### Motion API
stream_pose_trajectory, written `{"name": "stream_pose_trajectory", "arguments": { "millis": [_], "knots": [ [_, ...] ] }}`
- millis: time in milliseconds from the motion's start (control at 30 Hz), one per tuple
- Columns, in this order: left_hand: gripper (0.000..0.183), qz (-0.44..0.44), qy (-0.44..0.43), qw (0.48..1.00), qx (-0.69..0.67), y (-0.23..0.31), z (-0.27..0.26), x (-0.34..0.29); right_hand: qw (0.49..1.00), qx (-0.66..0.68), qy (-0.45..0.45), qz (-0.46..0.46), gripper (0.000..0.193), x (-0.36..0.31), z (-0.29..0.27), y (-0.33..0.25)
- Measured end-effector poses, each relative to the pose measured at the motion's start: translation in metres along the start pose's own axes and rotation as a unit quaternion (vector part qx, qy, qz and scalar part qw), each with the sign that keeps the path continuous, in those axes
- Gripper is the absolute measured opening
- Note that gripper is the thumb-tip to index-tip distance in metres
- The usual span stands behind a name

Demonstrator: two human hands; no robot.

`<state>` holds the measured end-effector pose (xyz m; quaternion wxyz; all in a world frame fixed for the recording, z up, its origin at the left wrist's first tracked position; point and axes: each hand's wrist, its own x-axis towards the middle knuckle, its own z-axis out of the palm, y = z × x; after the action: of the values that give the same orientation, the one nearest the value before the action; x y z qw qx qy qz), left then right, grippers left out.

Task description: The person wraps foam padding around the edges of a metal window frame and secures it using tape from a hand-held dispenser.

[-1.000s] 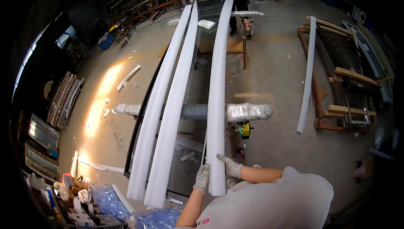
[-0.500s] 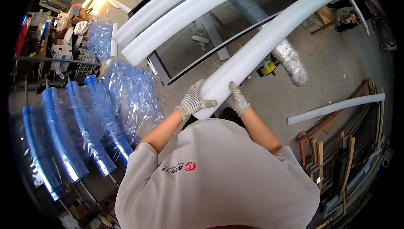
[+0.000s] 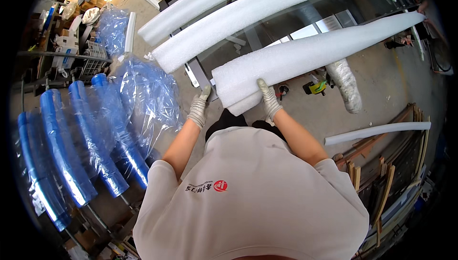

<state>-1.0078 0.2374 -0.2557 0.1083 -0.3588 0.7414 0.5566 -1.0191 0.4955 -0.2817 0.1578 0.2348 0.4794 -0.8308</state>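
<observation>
Gripping the near foam strip (image 3: 291, 62), thumb uppermost, is the right hand (image 3: 268, 101) in the head view! The left hand (image 3: 199, 107) sits just beside the strip's end, its curl unclear. That strip partly hides a wrapped bar (image 3: 347, 89); two more foam strips (image 3: 241, 21) cross the glazed frame (image 3: 200, 75), blue film rolls (image 3: 67, 150) at left.

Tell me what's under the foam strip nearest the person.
A silver-wrapped beam juts out from beneath the near foam strip, and part of a dark frame shows past it. Whatever lies directly underneath is covered.
</observation>
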Motion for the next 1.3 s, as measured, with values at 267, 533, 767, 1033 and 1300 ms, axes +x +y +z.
{"name": "stream_pose_trajectory", "arguments": {
  "millis": [267, 533, 767, 1033, 1300],
  "knots": [
    [0.083, -0.293, -0.333, 0.813, -0.379, 0.074, -0.005, -0.050, 0.996, 0.056, -0.072, 0.011, 0.107, -0.035, 0.010, -0.023],
    [0.080, -0.200, -0.369, 0.836, -0.353, 0.076, 0.000, -0.047, 0.983, 0.145, -0.096, 0.062, 0.092, -0.035, 0.024, -0.008],
    [0.090, -0.166, -0.327, 0.886, -0.284, 0.072, 0.003, -0.048, 0.972, 0.147, -0.151, 0.107, 0.086, -0.028, 0.030, -0.018],
    [0.083, -0.291, -0.318, 0.852, -0.296, 0.085, -0.007, -0.047, 0.974, 0.071, -0.203, 0.077, 0.083, -0.013, 0.042, -0.004],
    [0.053, -0.315, -0.212, 0.886, -0.265, 0.095, -0.005, -0.061, 0.972, 0.036, -0.225, 0.063, 0.081, -0.005, 0.042, -0.002]
  ]
}}
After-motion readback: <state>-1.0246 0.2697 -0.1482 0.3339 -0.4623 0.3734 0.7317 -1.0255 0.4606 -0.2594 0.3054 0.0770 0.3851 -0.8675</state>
